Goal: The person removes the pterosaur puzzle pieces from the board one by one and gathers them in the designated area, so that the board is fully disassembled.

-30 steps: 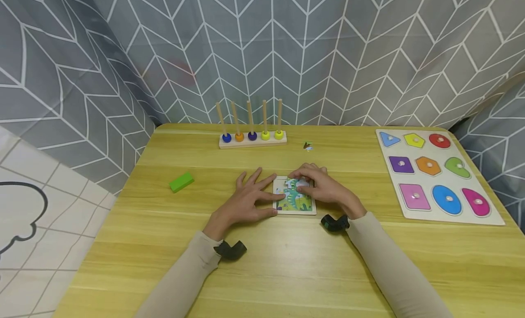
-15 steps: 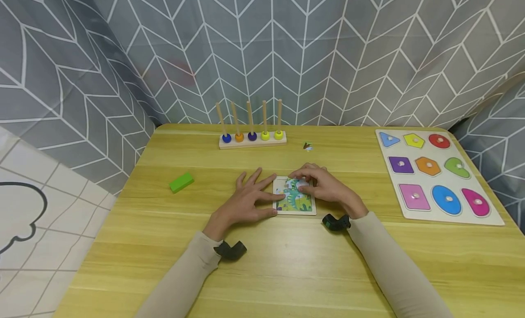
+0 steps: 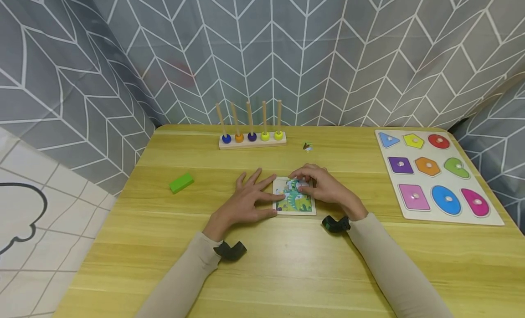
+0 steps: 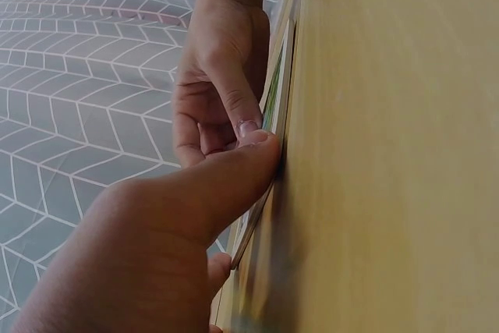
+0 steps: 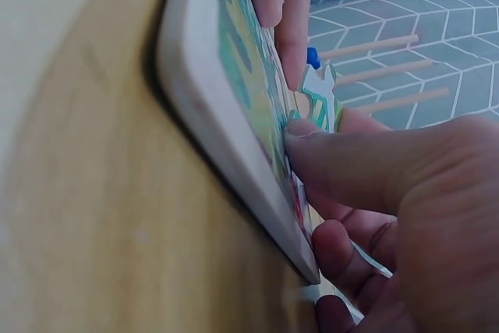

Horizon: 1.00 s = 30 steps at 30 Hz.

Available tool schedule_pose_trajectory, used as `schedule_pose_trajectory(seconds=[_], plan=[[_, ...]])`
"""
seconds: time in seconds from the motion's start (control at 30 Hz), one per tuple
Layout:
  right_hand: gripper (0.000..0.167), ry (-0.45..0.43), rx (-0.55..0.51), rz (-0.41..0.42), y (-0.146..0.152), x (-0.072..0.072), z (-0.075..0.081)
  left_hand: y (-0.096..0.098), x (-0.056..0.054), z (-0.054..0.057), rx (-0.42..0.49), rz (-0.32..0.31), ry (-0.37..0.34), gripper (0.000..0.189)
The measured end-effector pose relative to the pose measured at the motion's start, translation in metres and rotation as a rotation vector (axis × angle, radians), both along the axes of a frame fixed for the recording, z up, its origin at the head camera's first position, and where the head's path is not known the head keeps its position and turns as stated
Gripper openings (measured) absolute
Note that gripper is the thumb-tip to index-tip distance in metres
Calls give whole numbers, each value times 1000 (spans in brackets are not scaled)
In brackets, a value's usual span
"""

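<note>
A small dinosaur jigsaw puzzle in a pale wooden frame lies on the table between the hands. My left hand is spread, its fingertips resting on the frame's left side and on the picture. At the upper right of the puzzle, my right hand pinches a jigsaw piece between thumb and fingers. In the right wrist view this piece, white and green, stands tilted up from the board. A pale blue-and-white edge shows among the lower right fingers; what it belongs to is hidden. One loose jigsaw piece lies beyond the puzzle.
At the back stands a peg rack with coloured beads on upright sticks. A green block lies to the left. On the right is a shape board with knobbed pieces. A patterned curtain hangs behind the table.
My right hand has shifted very slightly to the right over the puzzle, still pinching the jigsaw piece. The left hand has stayed in place.
</note>
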State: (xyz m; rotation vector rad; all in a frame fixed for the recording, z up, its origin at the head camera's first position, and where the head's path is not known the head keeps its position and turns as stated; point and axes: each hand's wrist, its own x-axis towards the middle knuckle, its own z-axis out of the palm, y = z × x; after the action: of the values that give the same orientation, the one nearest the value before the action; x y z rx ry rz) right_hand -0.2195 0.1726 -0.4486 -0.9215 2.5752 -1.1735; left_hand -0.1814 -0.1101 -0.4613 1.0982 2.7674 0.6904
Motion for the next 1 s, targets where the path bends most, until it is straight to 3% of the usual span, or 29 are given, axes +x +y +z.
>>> schedule_pose_trajectory(seconds=[0.23,0.63,1.0], plan=[[29,-3,-33,-9,-1,0,0,0,0,1,16,-7,4,46],[23,-89,-117,-93,-5,1,-4,0,1,2,4,0,-6,46],[23,-176,-224,-79,-3,1,-6,0,1,3,16,-4,-5,46]])
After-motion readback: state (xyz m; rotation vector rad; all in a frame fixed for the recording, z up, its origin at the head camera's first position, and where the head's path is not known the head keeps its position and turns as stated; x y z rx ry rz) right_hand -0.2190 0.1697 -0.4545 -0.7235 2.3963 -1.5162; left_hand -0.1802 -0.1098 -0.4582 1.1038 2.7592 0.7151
